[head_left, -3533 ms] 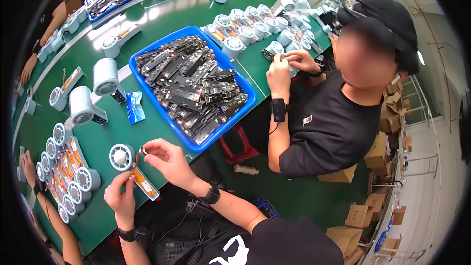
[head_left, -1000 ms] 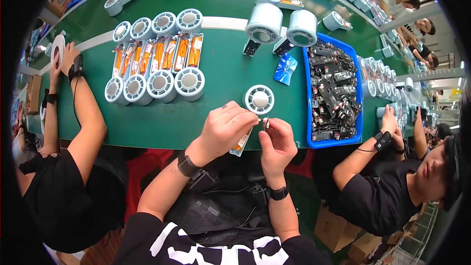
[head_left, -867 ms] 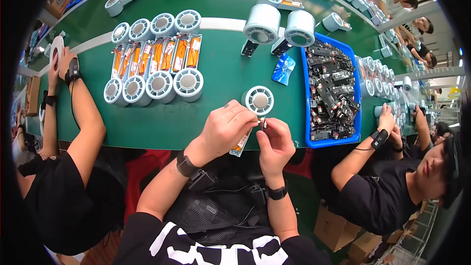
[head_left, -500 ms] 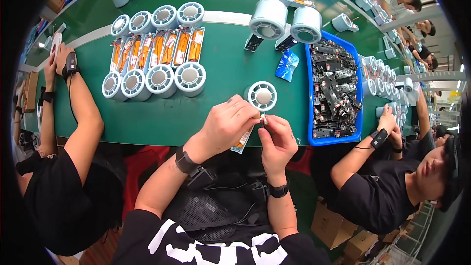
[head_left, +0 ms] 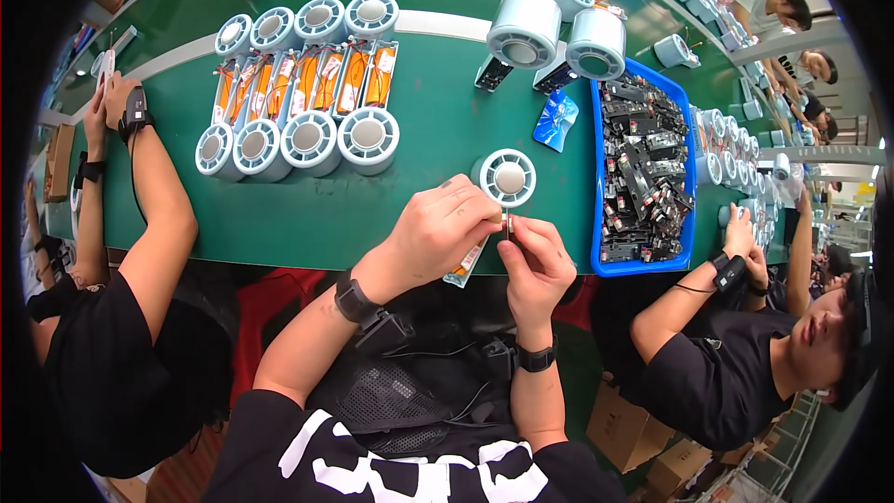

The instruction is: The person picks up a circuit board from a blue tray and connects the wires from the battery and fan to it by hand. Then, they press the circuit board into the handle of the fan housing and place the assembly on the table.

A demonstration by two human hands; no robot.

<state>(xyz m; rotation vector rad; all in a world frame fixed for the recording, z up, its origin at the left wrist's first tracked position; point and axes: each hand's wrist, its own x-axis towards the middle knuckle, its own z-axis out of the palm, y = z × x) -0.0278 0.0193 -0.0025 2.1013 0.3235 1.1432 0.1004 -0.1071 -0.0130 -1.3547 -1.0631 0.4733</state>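
Left hand [head_left: 436, 233]: fingers drawn together, clamped on a connector [head_left: 508, 222], small and pale with red; fine detail hidden by the grip.
Right hand [head_left: 540, 268]: thumb and forefinger pinched on the same connector, facing the left.
Fan [head_left: 509, 177]: one, pale blue, round grille upward, on the counter [head_left: 428, 112] just beyond the fingers.
Handle [head_left: 466, 265]: pale, with orange inside, partly covered by the left hand, its end at the counter's near edge.
Wristbands: two, black; one left [head_left: 356, 301], one right [head_left: 535, 357].
Packet [head_left: 556, 121]: blue, flat, beyond the fan and to its right.
Tray [head_left: 599, 177]: blue, right of the hands, heaped with black parts [head_left: 645, 168].
Large fans: two, side by side [head_left: 524, 30] [head_left: 596, 43], beyond the packet.
Fan set: eight heads in two rows, left of the hands, orange batteries [head_left: 331, 79] between.
Co-workers: one seated left [head_left: 116, 354], one right [head_left: 717, 363], both in black.
Carton [head_left: 626, 428]: brown, low at right.
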